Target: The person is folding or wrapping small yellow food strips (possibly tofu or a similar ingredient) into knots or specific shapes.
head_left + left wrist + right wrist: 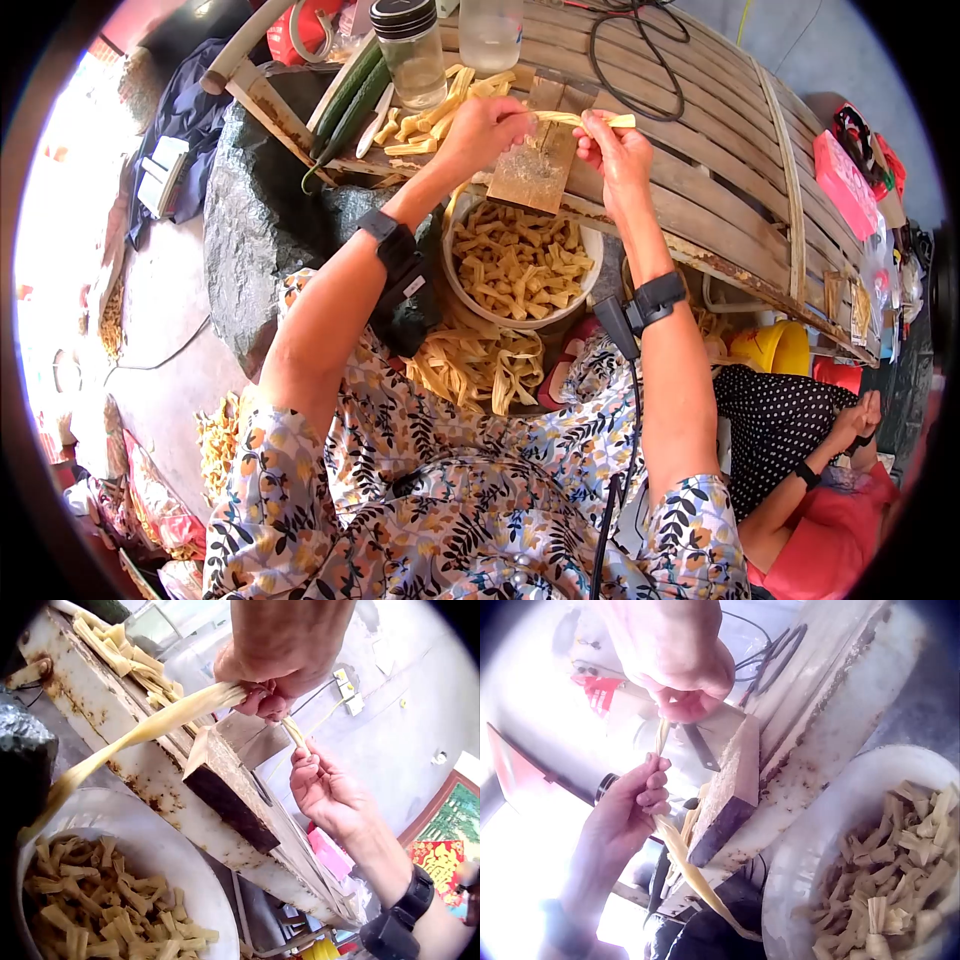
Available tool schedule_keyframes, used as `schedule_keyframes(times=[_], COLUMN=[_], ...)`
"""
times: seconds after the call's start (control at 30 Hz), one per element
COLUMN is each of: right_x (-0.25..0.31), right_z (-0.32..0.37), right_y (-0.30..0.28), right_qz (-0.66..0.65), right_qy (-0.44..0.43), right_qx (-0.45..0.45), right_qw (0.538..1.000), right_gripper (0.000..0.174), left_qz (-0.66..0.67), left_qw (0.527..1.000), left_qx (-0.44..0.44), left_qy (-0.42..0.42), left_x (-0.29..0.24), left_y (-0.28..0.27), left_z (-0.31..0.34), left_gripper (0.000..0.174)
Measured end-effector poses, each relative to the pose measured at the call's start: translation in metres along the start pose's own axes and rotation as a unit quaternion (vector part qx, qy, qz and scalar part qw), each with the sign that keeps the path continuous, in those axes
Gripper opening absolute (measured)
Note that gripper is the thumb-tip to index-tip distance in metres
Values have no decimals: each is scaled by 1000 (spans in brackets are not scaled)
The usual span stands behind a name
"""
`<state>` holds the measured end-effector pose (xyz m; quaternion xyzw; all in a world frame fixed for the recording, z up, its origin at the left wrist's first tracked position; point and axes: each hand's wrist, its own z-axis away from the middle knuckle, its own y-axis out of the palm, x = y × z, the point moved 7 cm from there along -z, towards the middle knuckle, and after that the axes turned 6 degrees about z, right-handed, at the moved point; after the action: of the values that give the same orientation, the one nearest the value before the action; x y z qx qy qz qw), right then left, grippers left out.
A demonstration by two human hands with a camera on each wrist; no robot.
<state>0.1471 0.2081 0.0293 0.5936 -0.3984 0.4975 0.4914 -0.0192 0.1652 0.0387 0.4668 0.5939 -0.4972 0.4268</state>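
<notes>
A long, pale yellow fibrous strip (560, 117) is stretched and twisted between the two hands, over a wooden block (530, 185). My left hand (488, 132) grips it with curled fingers. The right hand (622, 155) pinches its short end between thumb and fingers. From the left hand, the strip's long tail (142, 727) hangs down beside the white basin (172, 855). Short cut pieces (520, 255) of the same pale stuff fill that basin. In the right wrist view a flat grey blade-like piece (700, 748) shows beside the block.
More pale pieces (440, 115), two cucumbers (350, 100), a white-handled tool (376, 122) and a lidded jar (412, 60) lie or stand on the slatted bench (700, 150). Loose strips (480, 365) lie below the basin. Another person (820, 480) sits at right.
</notes>
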Motion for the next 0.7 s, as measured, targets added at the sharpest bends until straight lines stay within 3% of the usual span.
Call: schedule_keyframes(times=[0.7], right_x=[-19], right_z=[-20], right_y=[-3], right_qz=[-33], right_qy=[18], right_qx=[-36], right_qw=[999], right_gripper=[22], left_qz=[-49], left_qw=[997], left_qx=[-48], left_qy=[22], left_x=[14], left_y=[-1], left_z=[-21], left_gripper=[17])
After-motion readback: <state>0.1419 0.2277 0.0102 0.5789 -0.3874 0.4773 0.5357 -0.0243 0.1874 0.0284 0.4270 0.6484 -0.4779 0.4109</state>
